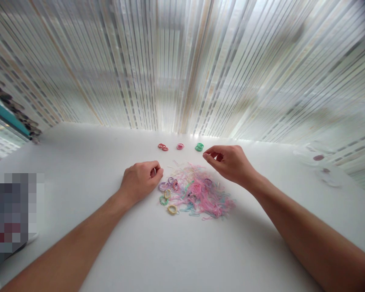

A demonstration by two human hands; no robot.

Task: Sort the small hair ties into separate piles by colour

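Observation:
On the white table lies a loose heap of pink, pale blue and clear shredded strands. Hair ties in several colours sit along its left side, among them a yellow one, a green one and a purple one. My left hand rests on the table just left of the heap, fingers curled closed; what they hold, if anything, is hidden. Beyond the heap, my right hand is pinched closed beside a small pile of green hair ties. Nothing between its fingertips can be made out.
Pink hair ties and red hair ties form separate small groups left of the green pile. A string curtain hangs along the table's far edge. Clear plastic items are at the right, and a blurred-out object at the left.

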